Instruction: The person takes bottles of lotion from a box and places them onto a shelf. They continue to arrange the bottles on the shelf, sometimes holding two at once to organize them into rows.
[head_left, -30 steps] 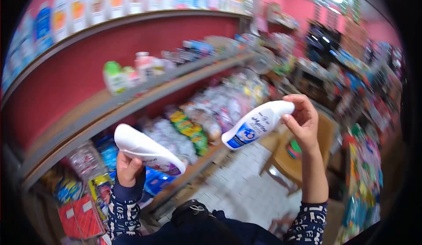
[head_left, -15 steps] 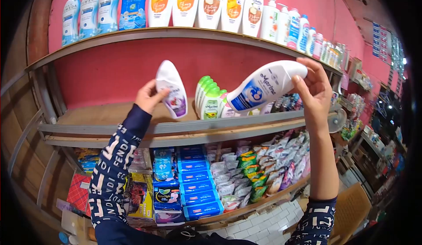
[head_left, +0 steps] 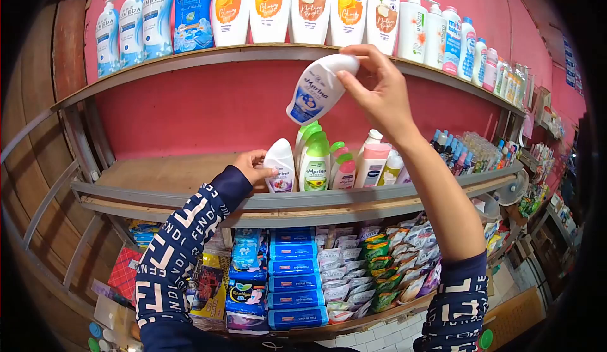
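My left hand is closed around the side of a white lotion bottle with a purple label, upright at the front of the middle shelf. Right beside it stand green-capped Marina bottles in a row. Higher up, in front of the pink wall, my right hand grips a white Marina lotion bottle with a blue label by its cap end. That bottle is tilted, its base pointing down to the left.
The upper shelf bears large pump bottles and Lovely bottles. Further right on the middle shelf are a pink-capped bottle and several small bottles. Below lie blue packs and rows of sachets.
My left hand has brought the purple-labelled bottle down and right, beside the green-capped row. My right hand has moved left and up with the blue-labelled bottle, which is now more steeply tilted.
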Tool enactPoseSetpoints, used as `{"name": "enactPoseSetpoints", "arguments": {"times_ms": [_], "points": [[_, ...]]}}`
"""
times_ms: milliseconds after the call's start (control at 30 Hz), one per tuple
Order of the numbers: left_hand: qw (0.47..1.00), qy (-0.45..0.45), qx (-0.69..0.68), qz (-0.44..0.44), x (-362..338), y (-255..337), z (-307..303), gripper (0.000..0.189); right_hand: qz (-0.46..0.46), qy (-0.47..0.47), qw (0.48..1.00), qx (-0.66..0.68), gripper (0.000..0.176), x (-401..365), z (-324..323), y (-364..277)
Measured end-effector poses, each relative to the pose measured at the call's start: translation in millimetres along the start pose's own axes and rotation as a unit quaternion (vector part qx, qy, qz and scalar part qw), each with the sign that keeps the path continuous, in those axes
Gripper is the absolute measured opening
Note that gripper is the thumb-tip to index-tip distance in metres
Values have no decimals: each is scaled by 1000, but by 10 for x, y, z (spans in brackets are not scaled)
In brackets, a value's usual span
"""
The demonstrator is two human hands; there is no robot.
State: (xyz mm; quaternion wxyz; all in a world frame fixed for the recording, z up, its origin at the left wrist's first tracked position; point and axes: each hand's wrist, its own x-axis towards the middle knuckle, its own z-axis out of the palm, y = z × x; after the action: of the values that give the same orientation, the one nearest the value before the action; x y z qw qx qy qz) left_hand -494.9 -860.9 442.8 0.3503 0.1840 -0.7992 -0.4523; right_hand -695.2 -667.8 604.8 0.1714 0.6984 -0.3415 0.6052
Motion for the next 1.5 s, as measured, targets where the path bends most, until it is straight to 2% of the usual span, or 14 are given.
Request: {"name": "enactPoseSetpoints", "arguments": {"times_ms": [300,467,633,700,800,933,1033,1133,1367,1500], "points": [[998,-23,-62,-7,22,-149,-71,39,87,-166,982,-11,26,126,553,512],[995,-25,-94,-30,-33,-109,-38,38,155,-218,963,23,25,65,755,694],[991,-21,-107,-78,-39,-85,10,39,175,-283,943,26,26,19,876,891],[991,-25,-113,-73,-55,-44,34,39,193,-313,929,28,30,22,885,914],[992,-32,-107,-61,-38,-51,35,39,194,-366,910,1,26,8,885,901],[993,-13,-116,-6,-35,-2,49,35,198,-395,897,-21,27,-20,903,885],[991,-10,-137,-8,-48,18,13,34,210,-420,883,9,28,-28,937,914],[998,-8,-50,30,4,-85,-57,37,245,-444,862,11,26,-7,936,940],[999,3,-33,-12,-37,-63,-86,38,291,-509,809,38,22,22,977,1027],[999,5,-34,-36,-50,-20,-84,36,293,-511,804,81,23,-29,1007,1156]]}}
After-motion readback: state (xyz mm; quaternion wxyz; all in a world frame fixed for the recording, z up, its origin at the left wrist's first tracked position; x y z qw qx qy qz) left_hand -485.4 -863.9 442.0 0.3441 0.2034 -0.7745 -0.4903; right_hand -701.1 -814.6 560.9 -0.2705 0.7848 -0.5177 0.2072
